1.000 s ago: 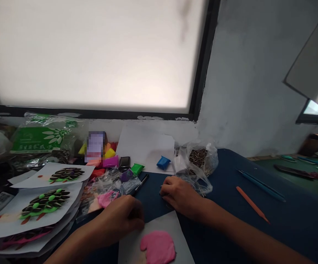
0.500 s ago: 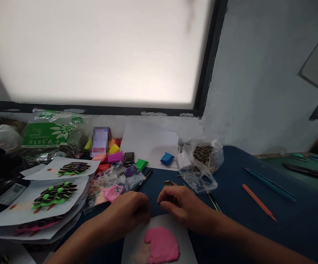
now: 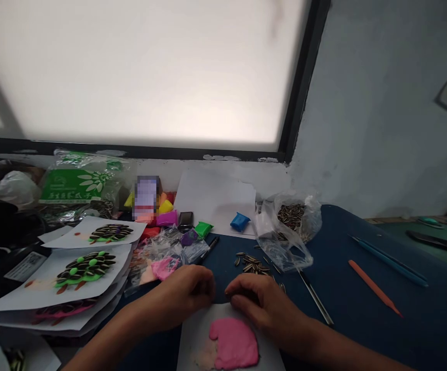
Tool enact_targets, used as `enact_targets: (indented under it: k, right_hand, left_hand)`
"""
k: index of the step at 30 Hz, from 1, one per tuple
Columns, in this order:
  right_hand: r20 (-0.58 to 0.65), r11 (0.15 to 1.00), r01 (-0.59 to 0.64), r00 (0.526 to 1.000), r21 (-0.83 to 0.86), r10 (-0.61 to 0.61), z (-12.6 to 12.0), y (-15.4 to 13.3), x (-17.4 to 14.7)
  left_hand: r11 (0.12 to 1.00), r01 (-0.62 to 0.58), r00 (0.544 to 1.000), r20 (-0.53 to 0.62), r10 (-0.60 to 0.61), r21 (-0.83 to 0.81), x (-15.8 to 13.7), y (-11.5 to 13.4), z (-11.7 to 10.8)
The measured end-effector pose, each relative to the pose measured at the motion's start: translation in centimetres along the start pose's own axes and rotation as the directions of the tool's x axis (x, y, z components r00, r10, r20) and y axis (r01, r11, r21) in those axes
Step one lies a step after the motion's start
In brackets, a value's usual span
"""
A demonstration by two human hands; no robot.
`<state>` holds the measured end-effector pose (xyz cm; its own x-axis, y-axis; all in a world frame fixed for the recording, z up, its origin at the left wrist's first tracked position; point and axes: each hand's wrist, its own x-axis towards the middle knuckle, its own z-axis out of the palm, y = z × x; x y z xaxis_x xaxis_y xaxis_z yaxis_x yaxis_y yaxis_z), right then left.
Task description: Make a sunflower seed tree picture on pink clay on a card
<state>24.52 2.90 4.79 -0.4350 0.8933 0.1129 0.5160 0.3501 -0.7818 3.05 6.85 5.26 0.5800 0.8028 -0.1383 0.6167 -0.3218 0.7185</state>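
Observation:
A flattened piece of pink clay (image 3: 234, 342) lies on a white sheet of paper (image 3: 192, 332), with a pale peach patch at its left side. My left hand (image 3: 192, 291) hovers by the sheet's top left corner, fingers curled inward; anything inside them is hidden. At the top right corner, my right hand (image 3: 256, 301) has thumb and forefinger pinched together. A tiny dark spot shows at those fingertips, too small to name. Just beyond my right hand is a loose heap of striped sunflower seeds (image 3: 253, 265).
Left stands a stack of papers (image 3: 103, 304) with clay-and-seed hedgehogs. Behind are coloured clay packs (image 3: 167, 219) and a green seed bag (image 3: 72, 185). A clear bag of seeds (image 3: 291, 219), tweezers (image 3: 316, 299), an orange tool (image 3: 374, 286) and a blue tool (image 3: 389, 260) lie right.
My right hand has drawn back from the seed heap toward the paper, uncovering more seeds. My left hand stays near the paper's corner. The whole view has shifted slightly.

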Motion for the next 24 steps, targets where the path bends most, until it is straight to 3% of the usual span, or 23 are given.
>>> enact_targets:
  k: [5, 9, 12, 15, 24]
  right_hand:
    - [0.02, 0.999, -0.016, 1.0, 0.036, 0.015, -0.2, 0.1, 0.1]
    - [-0.051, 0.997, 0.001, 0.999, 0.078, 0.003, -0.5, 0.1, 0.3]
    - [-0.148, 0.984, 0.058, 0.986, -0.169, -0.083, -1.5, 0.4, 1.0]
    - [-0.175, 0.888, 0.067, 0.971, -0.454, -0.162, -2.6, 1.0, 1.7]
    - [-0.1, 0.771, 0.039, 0.986, -0.636, -0.133, -3.5, 0.3, 1.8]
  left_hand:
    - [1.0, 0.001, 1.0, -0.003, -0.001, 0.005, -0.3, 0.2, -0.2]
    - [1.0, 0.009, 0.999, -0.039, -0.009, 0.017, -0.1, 0.4, 0.0]
    - [1.0, 0.014, 1.0, -0.025, -0.013, 0.023, 0.0, 0.5, 0.1]
    - [1.0, 0.015, 1.0, -0.018, -0.015, 0.026, -0.1, 0.6, 0.0]
    - [0.998, -0.013, 0.998, -0.065, 0.017, 0.061, 0.0, 0.7, 0.5]
